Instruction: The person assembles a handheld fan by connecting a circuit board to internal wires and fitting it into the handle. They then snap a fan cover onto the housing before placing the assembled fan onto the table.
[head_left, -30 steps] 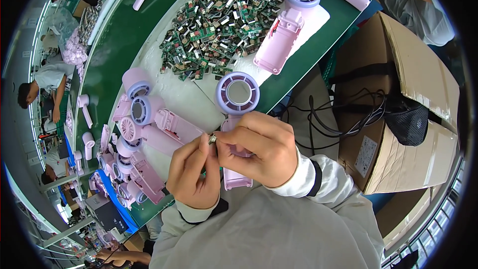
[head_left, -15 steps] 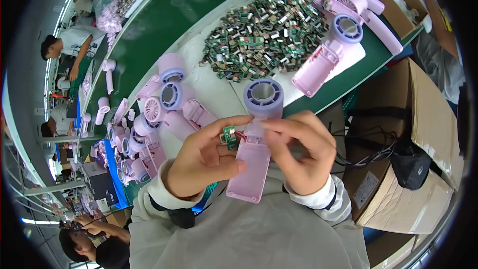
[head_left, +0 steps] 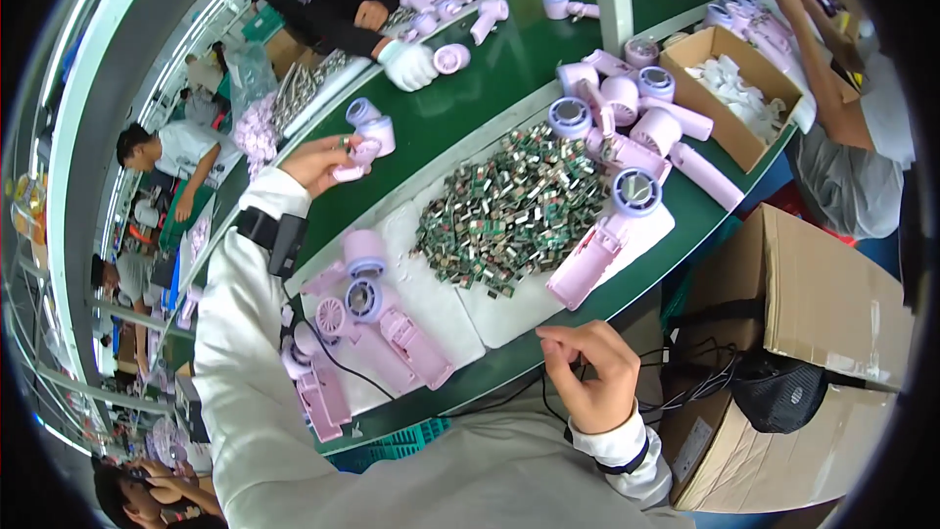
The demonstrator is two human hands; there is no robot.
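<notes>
My left hand (head_left: 315,165) is stretched far out over the green belt and grips a pink handheld fan (head_left: 377,137) with a lavender ring. A bit of green shows at its fingertips; I cannot tell what it is. My right hand (head_left: 595,377) is raised in front of the table's near edge, its thumb and index finger drawn together with nothing visible between them. Beyond it is a heap of small green circuit boards (head_left: 514,206) on a white sheet (head_left: 441,299). An opened fan (head_left: 587,260) lies right of the heap, and more opened fans (head_left: 416,343) lie on the left.
Several pink fans (head_left: 651,127) are piled at the far right, beside a carton of white parts (head_left: 725,137). Large cardboard boxes (head_left: 822,294) stand to my right with black cables. A metal post (head_left: 609,0) rises beyond the belt. Across it, a co-worker's gloved hand (head_left: 409,66) is near another fan.
Both hands were together on an opened fan with a green board beside it. Now my left hand holds a fan far out over the belt; my right hand is free of it. My view has shifted.
</notes>
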